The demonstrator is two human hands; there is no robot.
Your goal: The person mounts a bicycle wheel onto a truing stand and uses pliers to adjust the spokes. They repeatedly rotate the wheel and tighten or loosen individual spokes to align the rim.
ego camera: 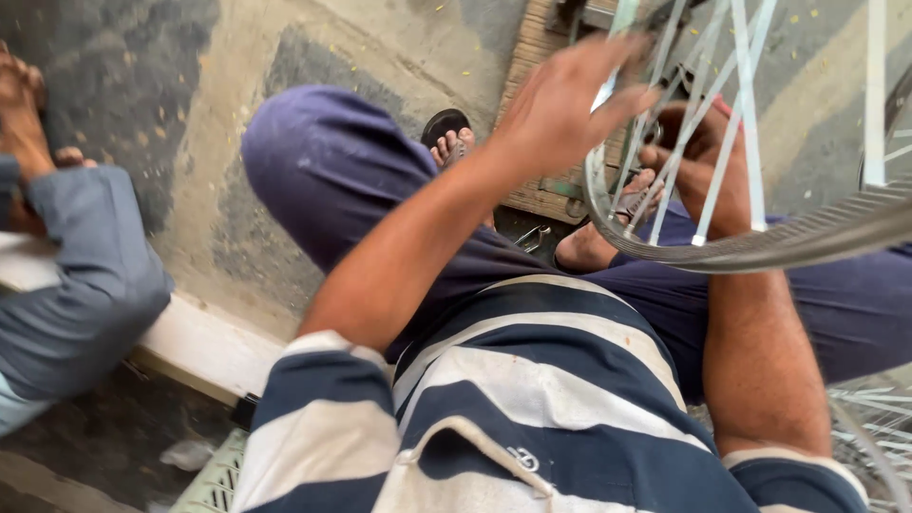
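Observation:
A bicycle wheel point(760, 249) with a silver rim and thin spokes is tilted over my lap at the right. My left hand point(556, 104) reaches up to the spokes near the wheel's middle. It is blurred, with its fingertips against a spoke, so its grip is unclear. My right hand point(698, 157) is behind the spokes, its fingers curled round them close to the hub. I am seated in a striped shirt and dark blue trousers, with my knee point(313, 152) raised at centre left.
My sandalled foot point(448, 138) rests on the concrete floor beside a wooden box point(537, 66). Another person's grey trouser leg point(81, 285) and bare foot point(21, 104) are at the left. A white ledge point(204, 347) and a green crate point(214, 484) lie below.

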